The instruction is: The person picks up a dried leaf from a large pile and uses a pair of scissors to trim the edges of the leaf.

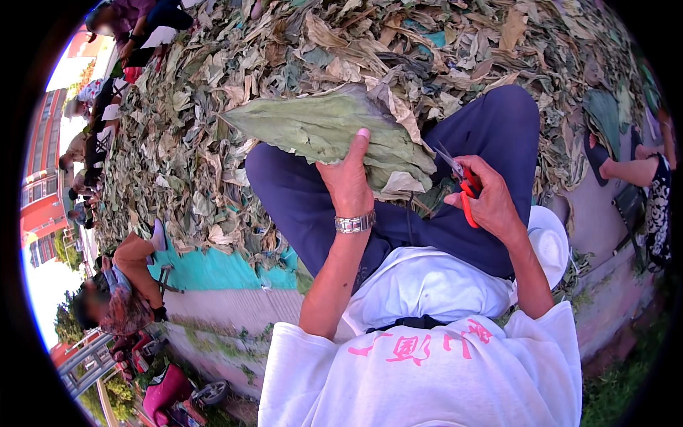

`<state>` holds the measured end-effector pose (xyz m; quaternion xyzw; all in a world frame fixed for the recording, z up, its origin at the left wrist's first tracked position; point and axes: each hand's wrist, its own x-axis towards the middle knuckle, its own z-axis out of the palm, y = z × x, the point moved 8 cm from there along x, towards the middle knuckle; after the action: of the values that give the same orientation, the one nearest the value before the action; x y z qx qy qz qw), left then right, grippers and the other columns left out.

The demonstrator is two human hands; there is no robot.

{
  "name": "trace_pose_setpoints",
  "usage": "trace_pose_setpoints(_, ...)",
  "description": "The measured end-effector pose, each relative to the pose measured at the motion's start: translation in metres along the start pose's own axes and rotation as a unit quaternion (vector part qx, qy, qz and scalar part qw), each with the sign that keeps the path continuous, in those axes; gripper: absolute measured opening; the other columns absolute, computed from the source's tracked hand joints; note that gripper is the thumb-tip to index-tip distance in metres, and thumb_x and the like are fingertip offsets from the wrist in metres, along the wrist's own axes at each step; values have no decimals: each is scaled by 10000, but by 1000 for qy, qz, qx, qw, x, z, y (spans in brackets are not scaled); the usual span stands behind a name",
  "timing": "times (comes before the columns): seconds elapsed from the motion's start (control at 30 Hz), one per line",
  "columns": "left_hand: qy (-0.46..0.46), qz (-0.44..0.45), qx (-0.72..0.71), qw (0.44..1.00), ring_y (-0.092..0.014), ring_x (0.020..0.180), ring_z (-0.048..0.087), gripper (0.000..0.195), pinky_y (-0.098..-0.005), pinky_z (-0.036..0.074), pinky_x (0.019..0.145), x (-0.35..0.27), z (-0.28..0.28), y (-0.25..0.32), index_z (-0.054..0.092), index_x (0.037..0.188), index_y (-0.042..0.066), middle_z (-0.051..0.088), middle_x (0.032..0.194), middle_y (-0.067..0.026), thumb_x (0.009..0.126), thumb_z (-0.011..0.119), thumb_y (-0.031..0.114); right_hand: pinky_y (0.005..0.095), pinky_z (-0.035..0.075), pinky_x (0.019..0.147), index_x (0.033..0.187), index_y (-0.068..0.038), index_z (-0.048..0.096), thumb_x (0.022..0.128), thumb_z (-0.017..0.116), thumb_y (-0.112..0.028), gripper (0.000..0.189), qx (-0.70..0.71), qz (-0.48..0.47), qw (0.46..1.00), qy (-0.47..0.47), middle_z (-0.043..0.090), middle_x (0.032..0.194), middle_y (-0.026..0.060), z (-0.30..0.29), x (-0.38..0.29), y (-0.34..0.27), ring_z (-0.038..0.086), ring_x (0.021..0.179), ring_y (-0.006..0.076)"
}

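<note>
My left hand (347, 187) grips a stack of large dried green leaves (320, 125), its thumb pressed on top. The stack tapers to a point at the left and has a ragged, browned edge on the right. In my right hand (493, 195) is a pair of scissors with red handles (469, 200). Their metal blades point up and left, near the right edge of the leaves, apart from my left hand. Both hands are over my lap, between my knees in dark trousers (480, 123).
A wide heap of dry leaf scraps (203, 144) spreads in front of me, partly over a turquoise sheet (213, 269). A white hat (549, 245) lies by my right hip. Several people sit around the heap, one person (122, 288) at left. A motorbike (181, 397) stands behind.
</note>
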<state>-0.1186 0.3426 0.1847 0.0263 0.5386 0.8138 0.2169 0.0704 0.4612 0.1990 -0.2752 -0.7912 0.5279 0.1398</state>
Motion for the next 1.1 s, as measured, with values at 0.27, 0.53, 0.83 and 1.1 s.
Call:
trace_pose_setpoints(0.27,5,10,8,1000,-171,987,520,558,-299,411,874,5,-4,6,413,1191,-4,520,1124,-80,703,683,-25,304,435,608,1091,-17,529,587,786,-132,578,-89,15,996,-11,507,852,94,0,-5,0,512,706,211)
trace_pose_setpoints(0.53,-4,22,25,999,-171,1001,512,593,-296,400,885,8,-8,9,394,1208,6,511,1135,-78,697,692,-20,361,420,748,1113,-34,520,542,788,-122,637,-126,-48,991,8,527,902,128,1,-7,-6,502,837,297)
trace_pose_setpoints(0.83,-9,32,27,999,-170,1006,507,600,-294,397,887,6,-8,15,390,1212,9,506,1141,-79,696,695,-19,363,400,786,1105,-25,503,529,779,-52,640,-144,-51,988,31,507,965,129,0,-5,-12,471,876,305)
trace_pose_setpoints(1.1,-11,37,20,999,-165,991,513,564,-293,404,869,4,-6,20,408,1191,2,517,1125,-84,702,689,-22,348,394,826,1098,-33,497,540,762,-3,619,-151,-64,986,13,501,996,120,5,-6,-12,476,943,289)
